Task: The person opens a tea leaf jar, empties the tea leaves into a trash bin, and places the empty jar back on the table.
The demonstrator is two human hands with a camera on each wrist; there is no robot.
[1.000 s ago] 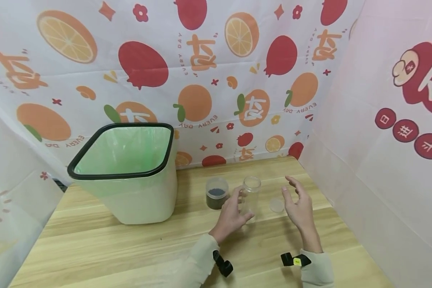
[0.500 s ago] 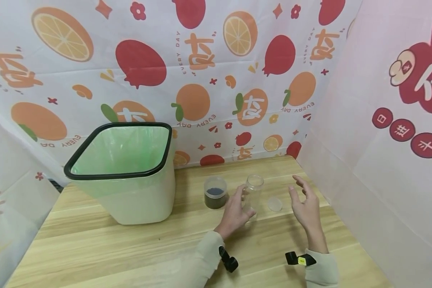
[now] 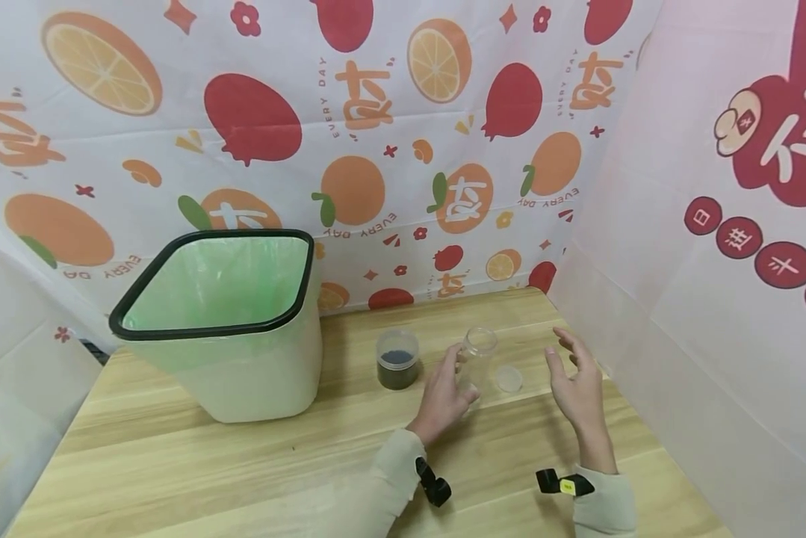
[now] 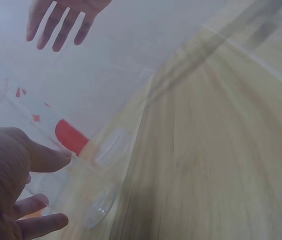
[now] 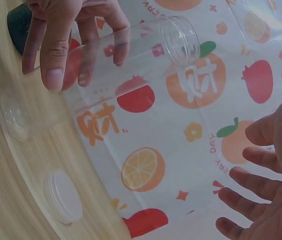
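A pale green square bin (image 3: 261, 385) with a black rim stands by the far-left corner of the wooden table (image 3: 140, 456). Right of it, near the middle of the far edge, sits a small tub (image 3: 397, 366) with a translucent top and dark lower half. The left hand (image 3: 441, 396) has thumb and fingers clamped on a clear jar (image 5: 141, 60), mouth upward, toward the table's far-right corner. Just beside the jar lies a round translucent lid (image 3: 509, 379). The right hand (image 3: 580, 392) hangs near the right edge, thumb and fingers apart.
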